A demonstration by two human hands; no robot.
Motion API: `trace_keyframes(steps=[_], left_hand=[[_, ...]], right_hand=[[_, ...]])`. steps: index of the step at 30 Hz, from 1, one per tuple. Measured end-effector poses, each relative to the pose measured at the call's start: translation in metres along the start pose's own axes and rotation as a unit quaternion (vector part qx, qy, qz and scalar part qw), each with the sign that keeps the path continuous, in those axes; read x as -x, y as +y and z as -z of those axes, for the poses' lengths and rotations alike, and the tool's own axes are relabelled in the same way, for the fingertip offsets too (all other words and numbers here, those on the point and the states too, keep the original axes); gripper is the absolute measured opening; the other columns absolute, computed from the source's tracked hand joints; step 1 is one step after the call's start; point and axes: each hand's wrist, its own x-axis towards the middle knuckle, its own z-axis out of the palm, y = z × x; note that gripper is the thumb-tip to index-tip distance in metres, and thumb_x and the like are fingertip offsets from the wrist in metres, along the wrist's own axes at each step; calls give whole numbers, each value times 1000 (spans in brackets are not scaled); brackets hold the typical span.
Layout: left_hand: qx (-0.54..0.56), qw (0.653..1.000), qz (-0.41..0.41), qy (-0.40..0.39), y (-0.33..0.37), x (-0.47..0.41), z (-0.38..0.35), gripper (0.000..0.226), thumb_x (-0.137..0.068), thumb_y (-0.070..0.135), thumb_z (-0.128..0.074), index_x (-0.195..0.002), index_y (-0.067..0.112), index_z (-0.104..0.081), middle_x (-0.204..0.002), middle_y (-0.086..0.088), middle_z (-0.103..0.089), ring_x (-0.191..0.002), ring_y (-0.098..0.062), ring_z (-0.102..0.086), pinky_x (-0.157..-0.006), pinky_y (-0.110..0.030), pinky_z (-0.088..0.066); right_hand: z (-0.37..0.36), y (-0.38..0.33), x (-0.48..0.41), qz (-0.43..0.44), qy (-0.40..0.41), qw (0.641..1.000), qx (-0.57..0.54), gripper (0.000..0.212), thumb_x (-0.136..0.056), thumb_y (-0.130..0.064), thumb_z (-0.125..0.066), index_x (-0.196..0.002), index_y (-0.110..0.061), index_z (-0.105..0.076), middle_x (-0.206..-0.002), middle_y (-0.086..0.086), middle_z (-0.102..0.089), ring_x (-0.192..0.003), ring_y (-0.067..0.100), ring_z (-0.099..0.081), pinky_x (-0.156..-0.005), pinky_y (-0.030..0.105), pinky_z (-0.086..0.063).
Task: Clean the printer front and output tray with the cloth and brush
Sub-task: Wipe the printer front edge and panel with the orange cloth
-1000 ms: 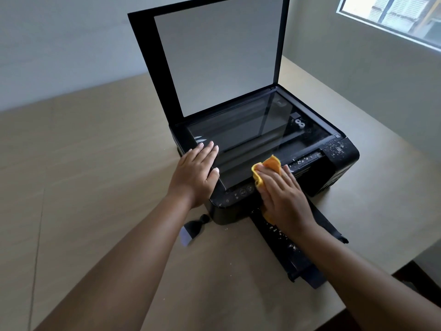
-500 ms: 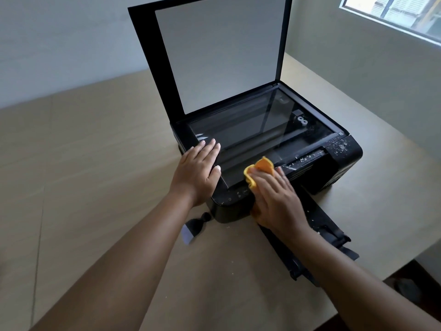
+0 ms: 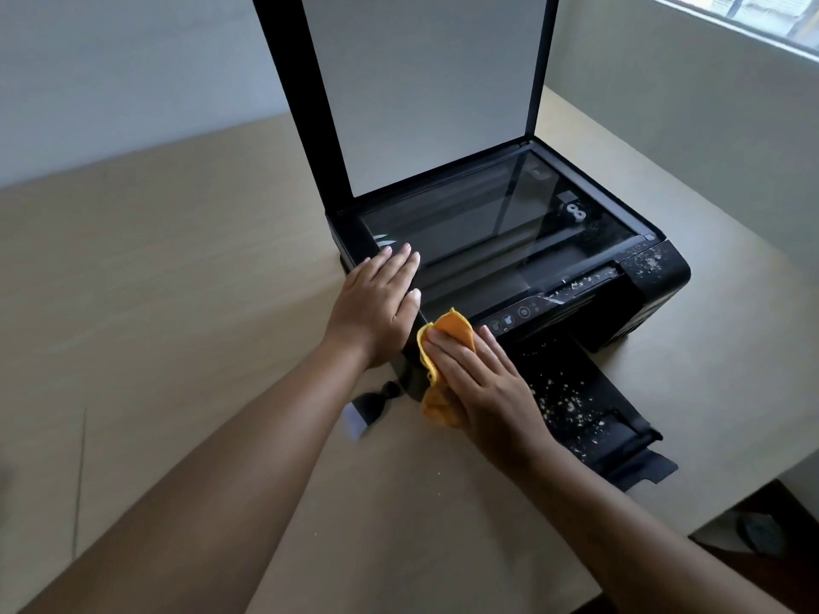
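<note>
A black printer (image 3: 656,277) stands on the table with its scanner lid (image 3: 425,82) raised. My left hand (image 3: 376,303) lies flat on the printer's front left corner, fingers straight. My right hand (image 3: 478,383) presses an orange cloth (image 3: 452,330) against the left end of the printer's front panel, fingers straight over it. The output tray (image 3: 589,405) sticks out toward me, speckled with pale crumbs. More crumbs sit on the printer's right front top. A small black brush (image 3: 372,405) with pale bristles lies on the table by the printer's left front corner.
The tan table (image 3: 177,303) extends far to the left and toward me. Its right edge runs close to the tray's end, with dark floor below. Grey walls stand behind and a window is at the top right.
My right hand has slid the cloth leftward along the front panel, from its middle to its left end, uncovering the crumb-covered tray. My left hand has stayed put.
</note>
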Motion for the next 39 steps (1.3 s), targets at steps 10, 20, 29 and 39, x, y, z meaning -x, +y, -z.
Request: trace_keyframes(steps=[10, 20, 29, 39], left_hand=[[-7, 1000, -6, -11, -1, -1, 2, 63, -95, 40, -18, -155, 18, -25, -163, 2, -18, -150, -15, -9, -119, -30, -1], [-21, 1000, -5, -7, -5, 0, 1, 64, -95, 40, -18, -155, 19, -23, -163, 3, -16, -150, -14, -8, -120, -30, -1], [-74, 995, 22, -68, 1, -3, 5, 62, -101, 47, -18, -157, 22, -7, -165, 6, 0, -150, -11, 4, -121, -31, 5], [-18, 983, 185, 13, 49, -15, -15, 63, -101, 42, -23, -157, 14, -12, -165, -1, -5, -151, -15, 0, -122, -35, 2]], right_hand=[[-9, -27, 2, 22, -5, 1000, 4, 46, -98, -25, -51, -144, -18, -46, -151, -3, -41, -144, 21, -32, -120, 45, -21], [14, 49, 6, -126, 23, 992, 3, 46, -97, -20, -42, -142, -10, -45, -148, 6, -44, -139, 27, -39, -119, 45, -22], [25, 68, 1, -71, -32, 997, 26, 47, -94, -18, -45, -140, -8, -48, -144, 7, -50, -137, 26, -43, -116, 49, -30], [33, 78, 3, -106, 14, 988, 114, 48, -89, -32, -48, -135, -24, -55, -136, -11, -56, -116, 21, -43, -93, 32, -31]])
